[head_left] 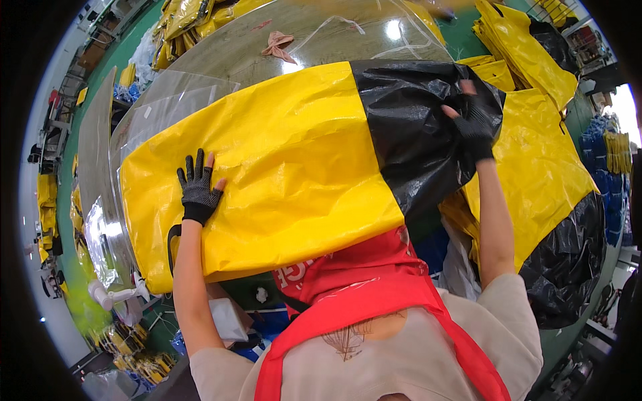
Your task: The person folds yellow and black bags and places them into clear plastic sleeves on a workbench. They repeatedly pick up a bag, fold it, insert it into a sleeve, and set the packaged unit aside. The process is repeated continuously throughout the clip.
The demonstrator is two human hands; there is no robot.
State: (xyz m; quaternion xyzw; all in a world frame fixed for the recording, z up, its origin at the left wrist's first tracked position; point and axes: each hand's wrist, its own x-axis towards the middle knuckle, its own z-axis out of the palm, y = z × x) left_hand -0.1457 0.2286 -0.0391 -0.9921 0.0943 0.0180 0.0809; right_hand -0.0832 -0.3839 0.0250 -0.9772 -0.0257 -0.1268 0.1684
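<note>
Now our big yellow and black plastic bag (281, 160) lies long from left to right on the shiny surface (321, 33). Our left hand (198, 187) presses flat and open on the yellow part. Our right hand (475, 123) grips the black end.

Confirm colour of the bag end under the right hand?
Black, glossy plastic; the rest is yellow. Right hand grips it. Head view.

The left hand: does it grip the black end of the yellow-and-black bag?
No. The left hand lies flat on the yellow part of the bag, while the right hand grips the black end.
</note>
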